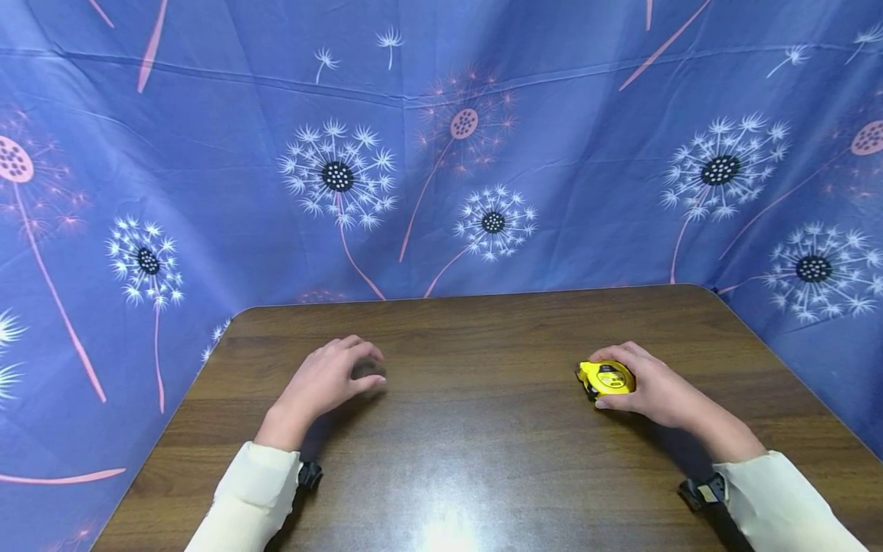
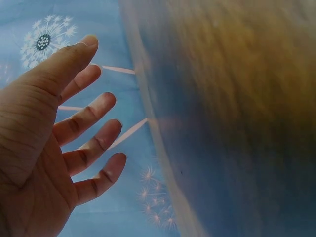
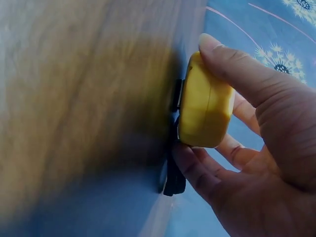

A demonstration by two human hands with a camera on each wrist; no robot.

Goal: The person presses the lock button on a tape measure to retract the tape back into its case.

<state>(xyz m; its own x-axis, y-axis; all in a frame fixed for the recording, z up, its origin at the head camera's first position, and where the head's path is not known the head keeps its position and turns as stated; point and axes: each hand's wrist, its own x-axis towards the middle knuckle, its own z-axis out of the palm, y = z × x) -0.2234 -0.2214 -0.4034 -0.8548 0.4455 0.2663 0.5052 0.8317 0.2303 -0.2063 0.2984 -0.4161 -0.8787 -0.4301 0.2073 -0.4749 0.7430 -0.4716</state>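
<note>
A yellow tape measure (image 1: 610, 379) with black parts is at the right side of the wooden table. My right hand (image 1: 655, 389) grips it between the thumb and the fingers. In the right wrist view the thumb lies on one edge of the tape measure (image 3: 205, 106) and fingers reach round the opposite edge; a black strap or clip hangs at its side. Over the left part of the table, my left hand (image 1: 331, 377) holds nothing. Its fingers are spread and loosely bent in the left wrist view, with the palm (image 2: 37, 192) bare.
The brown wooden table (image 1: 441, 429) fills the lower view, with a bright glare near its front. Behind and beside it hangs a blue cloth (image 1: 228, 153) printed with dandelions. Each wrist wears a black device, such as the one (image 1: 702, 491) on the right.
</note>
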